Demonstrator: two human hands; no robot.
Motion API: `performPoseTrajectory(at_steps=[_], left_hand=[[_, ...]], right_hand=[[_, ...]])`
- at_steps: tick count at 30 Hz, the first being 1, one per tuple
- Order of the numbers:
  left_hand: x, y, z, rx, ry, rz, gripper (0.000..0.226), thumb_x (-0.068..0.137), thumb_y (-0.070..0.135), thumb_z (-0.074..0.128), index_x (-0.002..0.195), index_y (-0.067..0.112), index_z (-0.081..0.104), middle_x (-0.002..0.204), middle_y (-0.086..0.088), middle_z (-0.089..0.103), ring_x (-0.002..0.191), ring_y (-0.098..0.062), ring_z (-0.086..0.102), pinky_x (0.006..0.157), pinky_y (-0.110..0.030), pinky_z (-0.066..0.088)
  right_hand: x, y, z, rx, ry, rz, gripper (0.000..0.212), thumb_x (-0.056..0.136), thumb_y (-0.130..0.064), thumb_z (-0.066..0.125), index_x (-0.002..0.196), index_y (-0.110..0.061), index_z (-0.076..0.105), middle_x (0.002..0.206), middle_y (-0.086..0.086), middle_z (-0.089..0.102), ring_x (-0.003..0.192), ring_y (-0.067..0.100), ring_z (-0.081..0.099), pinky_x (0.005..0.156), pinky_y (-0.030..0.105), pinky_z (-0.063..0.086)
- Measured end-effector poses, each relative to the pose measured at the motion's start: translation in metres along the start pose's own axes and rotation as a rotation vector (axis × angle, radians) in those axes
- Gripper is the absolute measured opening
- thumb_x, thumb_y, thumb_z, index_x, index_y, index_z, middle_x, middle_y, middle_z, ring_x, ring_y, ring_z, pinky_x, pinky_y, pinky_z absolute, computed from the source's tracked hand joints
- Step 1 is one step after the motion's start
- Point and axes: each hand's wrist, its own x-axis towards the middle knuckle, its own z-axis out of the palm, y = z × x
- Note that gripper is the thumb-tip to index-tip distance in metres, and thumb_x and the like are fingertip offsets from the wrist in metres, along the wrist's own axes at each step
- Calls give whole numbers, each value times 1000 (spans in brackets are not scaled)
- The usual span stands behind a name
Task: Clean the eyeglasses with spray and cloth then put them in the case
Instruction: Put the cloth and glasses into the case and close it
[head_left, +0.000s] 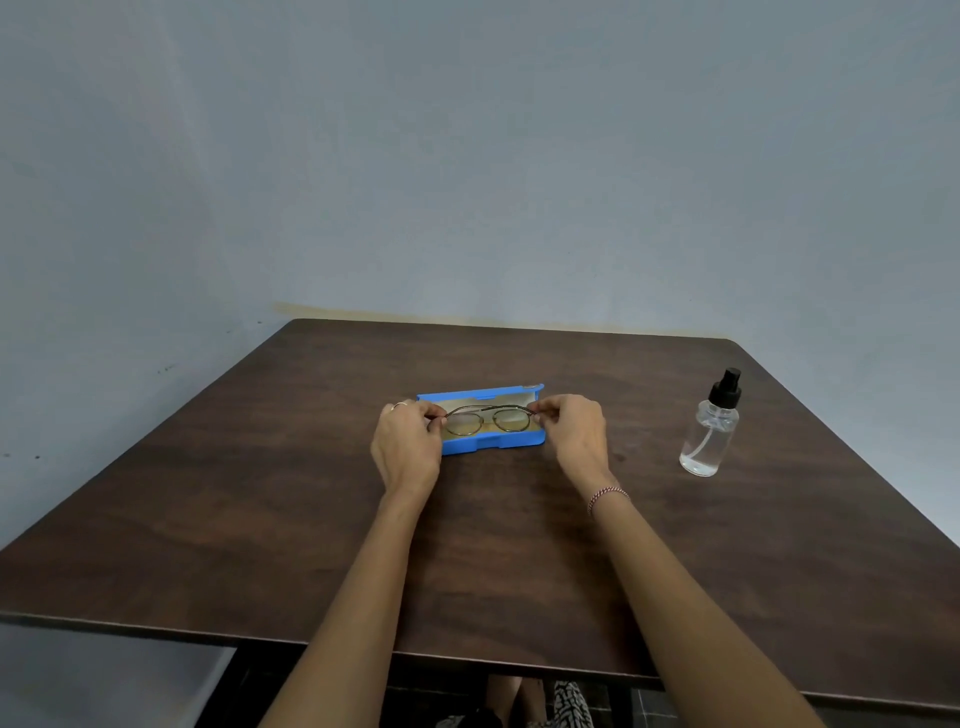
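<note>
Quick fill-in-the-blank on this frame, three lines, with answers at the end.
1. The left hand and right hand pinch the eyeglasses by their ends at the open ___ case.
2. The spray bottle stands upright on the table, to the case's ___.
3. The bottle's cap is ___.

Answers: blue; right; black.

Table (311, 493): dark wood-grain, matt. Case (514, 441): blue plastic, smooth, tan lining. Eyeglasses (488, 420): thin metal-looking frame. Spray bottle (707, 439): clear glossy plastic, black cap.
</note>
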Motion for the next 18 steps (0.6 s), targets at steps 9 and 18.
performPoseTrajectory(at_steps=[9,18], left_hand=[[5,-8,8,114,14,54,13,85,21,66,94,25,73,100,8,66,99,-13,50,61,-24,40],[2,-10,7,10,-13,59,9,79,10,70,87,15,72,105,2,53,105,-15,49,67,-22,42]], right_hand=[[7,10,15,-127,24,-135,22,89,-9,61,109,-11,70,99,1,61,88,14,61,82,29,54],[3,4,7,-314,61,-273,26,93,-17,57,117,-22,66,95,-2,60,94,15,50,71,29,51]])
